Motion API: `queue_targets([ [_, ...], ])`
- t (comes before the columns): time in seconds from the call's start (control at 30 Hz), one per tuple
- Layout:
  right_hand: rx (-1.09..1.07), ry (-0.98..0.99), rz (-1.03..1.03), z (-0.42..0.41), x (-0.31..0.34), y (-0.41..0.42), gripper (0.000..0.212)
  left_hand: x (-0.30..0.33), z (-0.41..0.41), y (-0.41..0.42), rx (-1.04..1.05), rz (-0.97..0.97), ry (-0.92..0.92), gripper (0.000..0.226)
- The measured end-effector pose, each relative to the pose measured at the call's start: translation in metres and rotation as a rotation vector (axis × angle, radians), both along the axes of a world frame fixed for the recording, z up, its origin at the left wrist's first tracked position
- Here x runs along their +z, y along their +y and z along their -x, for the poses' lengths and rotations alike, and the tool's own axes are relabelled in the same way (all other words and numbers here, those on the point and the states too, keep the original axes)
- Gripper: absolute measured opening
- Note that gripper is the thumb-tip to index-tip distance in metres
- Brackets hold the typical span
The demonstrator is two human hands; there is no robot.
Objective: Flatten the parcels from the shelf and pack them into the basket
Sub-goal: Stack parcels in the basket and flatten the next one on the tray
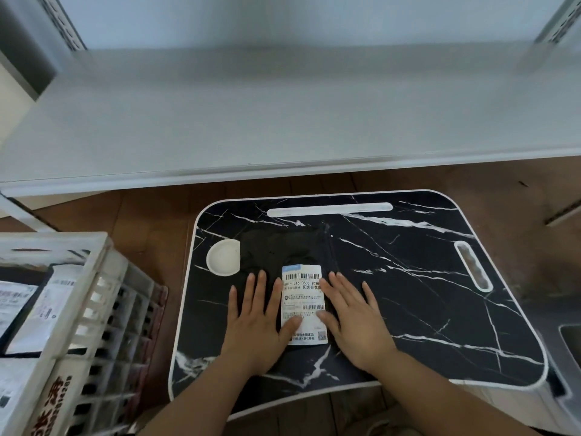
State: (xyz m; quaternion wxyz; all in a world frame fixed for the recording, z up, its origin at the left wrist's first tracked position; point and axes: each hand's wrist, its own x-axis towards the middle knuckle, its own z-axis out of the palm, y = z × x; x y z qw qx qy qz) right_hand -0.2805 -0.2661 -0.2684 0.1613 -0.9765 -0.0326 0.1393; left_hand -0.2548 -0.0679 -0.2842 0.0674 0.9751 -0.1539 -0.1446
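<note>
You are pressing both hands flat on the black parcel [283,247], which is lying on the marbled lap desk [408,278] in front of you, between its round white cup recess [224,258] on the left and its slotted handle [474,266] on the right. Your left hand [257,322] is lying palm down with the fingers straight and spread, pointing away from you, and its thumb is reaching across onto the lower part of the white shipping label [304,303]. Your right hand [355,322] is mirroring it on the other side of the label, fingers straight and fanned out, angled slightly toward the left, its thumb also touching the label's lower edge. Neither hand is curling round anything; both are laid out flat against the parcel. Both forearms are coming in from the bottom of the view and converging toward the label. The white basket [78,309] is sitting on the floor just left of the desk, with labelled parcels [28,313] already lying inside it. The grey shelf [283,114] is stretching across beyond the desk.
</note>
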Motion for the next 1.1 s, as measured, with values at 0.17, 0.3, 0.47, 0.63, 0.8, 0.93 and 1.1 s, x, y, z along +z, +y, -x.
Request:
queue_targets([
  [0.17,-0.644,-0.038,-0.364,-0.013,0.025,0.017,0.077,0.035,-0.006,0.001,0.526,0.454,0.041,0.087],
  [0.3,-0.948,0.269,-0.888,-0.025,0.033,0.019,0.068,0.048,-0.005,-0.008,0.927,0.757,0.226,0.073],
  [0.47,-0.883,0.337,-1.079,-0.021,0.048,0.019,0.022,0.073,-0.009,-0.001,1.004,1.111,0.649,0.038],
  [0.63,-0.774,0.33,-1.208,-0.026,0.087,0.027,0.029,0.111,-0.022,0.016,0.805,1.113,0.517,0.028],
  [0.8,-0.664,0.329,-1.36,-0.043,0.138,0.046,0.026,0.154,-0.03,0.04,0.598,1.117,0.444,0.027],
  [0.93,-0.594,0.215,-1.363,-0.057,0.171,0.073,0.02,0.192,-0.031,0.059,0.56,1.162,0.396,0.028],
  [1.1,-0.587,0.099,-1.386,-0.069,0.207,0.116,0.018,0.232,-0.032,0.107,0.66,1.153,0.191,0.041],
])
